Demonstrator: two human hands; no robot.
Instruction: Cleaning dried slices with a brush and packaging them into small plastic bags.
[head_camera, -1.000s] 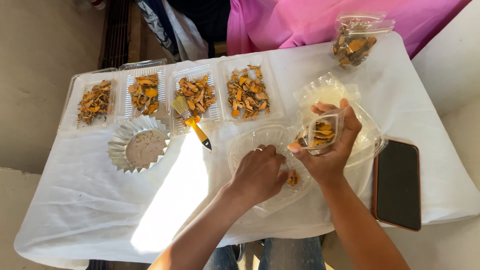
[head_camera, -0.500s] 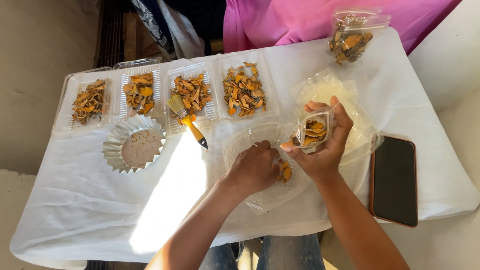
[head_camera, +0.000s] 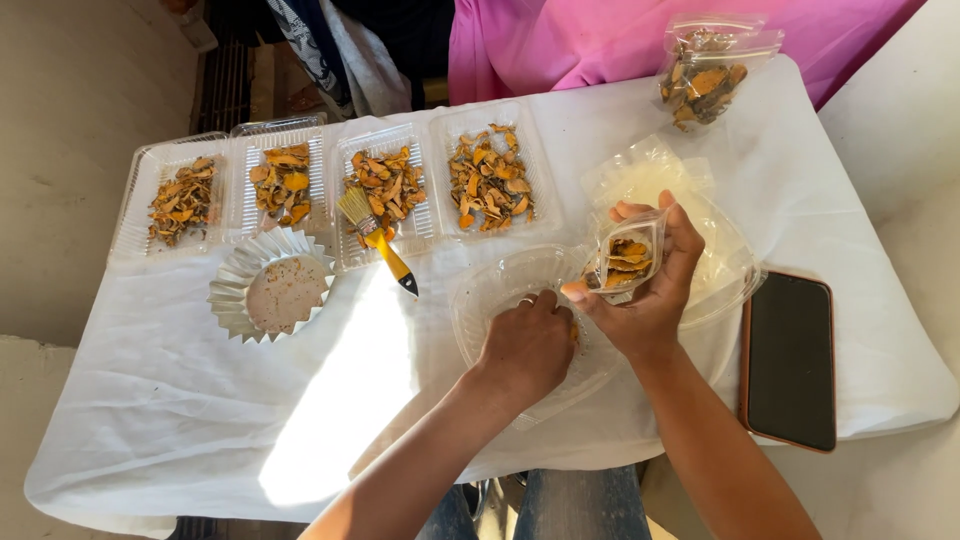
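Note:
My right hand (head_camera: 650, 290) holds a small clear plastic bag (head_camera: 625, 258) partly filled with dried orange-brown pieces, its mouth turned toward my left hand. My left hand (head_camera: 527, 347) rests fingers-down inside a clear plastic tray (head_camera: 485, 295) on the white-covered table (head_camera: 200, 420), pinching at orange pieces hidden under the fingers. The two hands almost touch over the tray.
Several clear trays of dried orange pieces (head_camera: 488, 180) line the far edge. A yellow-handled brush (head_camera: 375, 238) lies across one. A fluted foil dish (head_camera: 270, 290) sits left, a filled bag (head_camera: 705, 80) far right, empty bags (head_camera: 650, 175) behind my right hand, a phone (head_camera: 790, 360) at right.
My left hand has dipped lower into the clear tray, closing over the pieces. My right hand keeps the small bag in about the same place.

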